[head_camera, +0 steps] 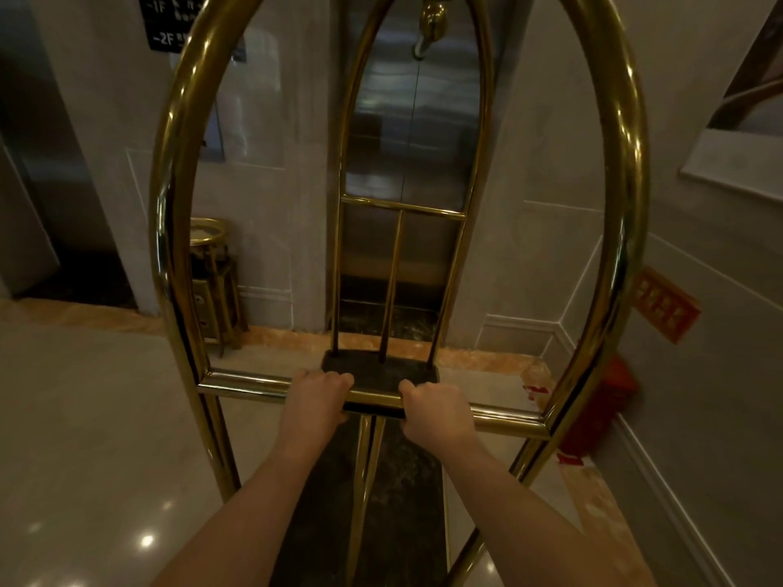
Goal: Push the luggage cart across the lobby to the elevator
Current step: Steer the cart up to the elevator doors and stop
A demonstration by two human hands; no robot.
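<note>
Head view shows the left hand (315, 396) and right hand (436, 410) each with its grip wrapped tight around the brass luggage cart's (635, 163) crossbar (245, 385), set near its middle for an even push, the cart standing squarely before the closed elevator doors (406, 120).

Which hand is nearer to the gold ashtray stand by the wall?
Left. The left hand grips the cart bar on the stand's side; the right hand grips farther right.
</note>
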